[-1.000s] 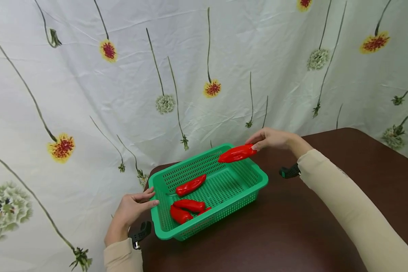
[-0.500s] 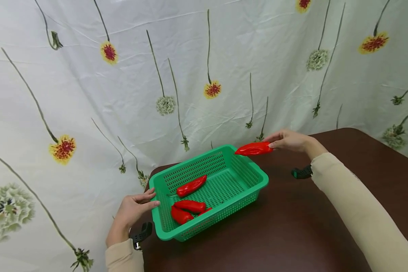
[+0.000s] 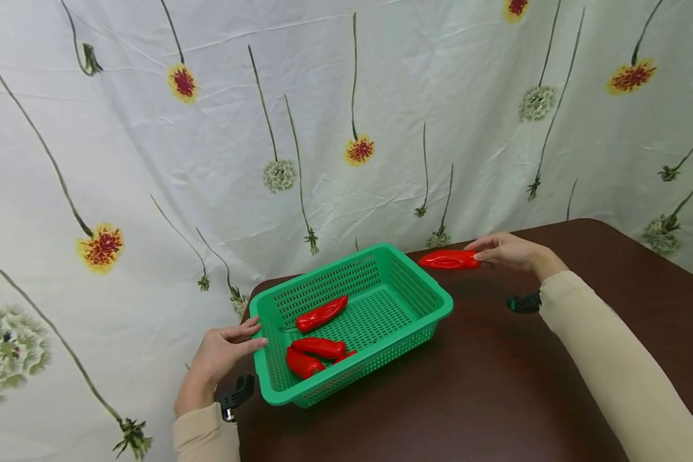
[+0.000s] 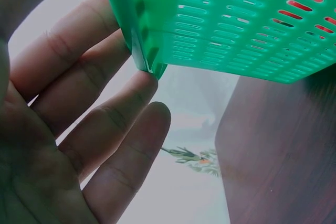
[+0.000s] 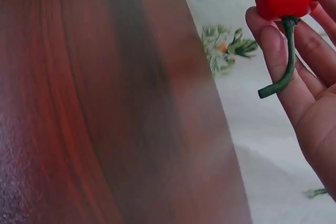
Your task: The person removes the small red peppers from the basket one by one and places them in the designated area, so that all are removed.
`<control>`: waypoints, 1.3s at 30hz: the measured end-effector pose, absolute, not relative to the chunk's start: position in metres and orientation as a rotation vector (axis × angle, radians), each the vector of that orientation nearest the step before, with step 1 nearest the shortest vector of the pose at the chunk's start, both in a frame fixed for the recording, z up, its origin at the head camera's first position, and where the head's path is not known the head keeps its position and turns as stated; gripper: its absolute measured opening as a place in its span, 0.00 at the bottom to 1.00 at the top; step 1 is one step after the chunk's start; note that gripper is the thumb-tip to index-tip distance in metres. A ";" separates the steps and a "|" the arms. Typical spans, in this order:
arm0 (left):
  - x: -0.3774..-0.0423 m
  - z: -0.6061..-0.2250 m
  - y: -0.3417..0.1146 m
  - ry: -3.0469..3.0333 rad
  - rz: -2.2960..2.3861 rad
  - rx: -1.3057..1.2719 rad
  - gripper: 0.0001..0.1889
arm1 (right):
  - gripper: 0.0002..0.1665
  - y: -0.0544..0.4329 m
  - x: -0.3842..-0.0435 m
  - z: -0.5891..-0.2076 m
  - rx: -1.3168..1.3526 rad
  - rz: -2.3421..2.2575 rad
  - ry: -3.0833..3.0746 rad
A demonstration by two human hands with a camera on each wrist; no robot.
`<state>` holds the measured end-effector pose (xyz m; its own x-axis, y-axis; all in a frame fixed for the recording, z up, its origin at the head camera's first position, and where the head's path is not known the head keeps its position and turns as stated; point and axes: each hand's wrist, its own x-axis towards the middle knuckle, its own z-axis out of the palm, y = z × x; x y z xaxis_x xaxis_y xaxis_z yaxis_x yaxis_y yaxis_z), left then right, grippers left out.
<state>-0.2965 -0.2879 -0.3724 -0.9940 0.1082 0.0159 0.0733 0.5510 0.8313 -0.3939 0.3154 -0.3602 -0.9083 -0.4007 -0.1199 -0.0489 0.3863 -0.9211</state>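
A green plastic basket (image 3: 355, 321) with slotted walls stands on the table. My left hand (image 3: 226, 353) holds its left rim, thumb over the edge; in the left wrist view the fingers (image 4: 113, 116) lie fairly straight against the outside. My right hand (image 3: 511, 251) pinches a red pepper (image 3: 449, 259) near its stem end, in the air just right of the basket's far corner. In the right wrist view its curved green stem (image 5: 286, 61) hangs across the fingers. Inside the basket lie several more red peppers (image 3: 321, 314), one partly hidden behind the front wall.
The dark brown wooden table (image 3: 496, 385) stretches right and toward me, its far edge close to the basket. A pale curtain (image 3: 323, 96) printed with flowers hangs right behind it. Both forearms wear beige sleeves (image 3: 600, 346) and black wrist mounts (image 3: 524, 303).
My right hand has carried the red pepper rightward from above the basket to beyond its right rim. The left hand and the basket stay in place.
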 end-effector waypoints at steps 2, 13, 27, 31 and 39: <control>-0.297 -0.372 -0.288 2.737 1.458 0.165 0.30 | 0.31 0.318 -0.393 -0.363 -0.371 -1.530 2.331; -0.297 -0.373 -0.288 2.741 1.478 0.179 0.29 | 0.28 0.336 -0.389 -0.385 -0.317 -1.461 2.366; -0.298 -0.375 -0.286 2.745 1.479 0.182 0.29 | 0.28 0.354 -0.384 -0.409 -0.264 -1.392 2.400; -0.297 -0.374 -0.285 2.738 1.486 0.178 0.29 | 0.28 0.353 -0.383 -0.409 -0.242 -1.389 2.403; -0.296 -0.372 -0.288 2.751 1.477 0.162 0.29 | 0.27 0.351 -0.386 -0.411 -0.263 -1.333 2.463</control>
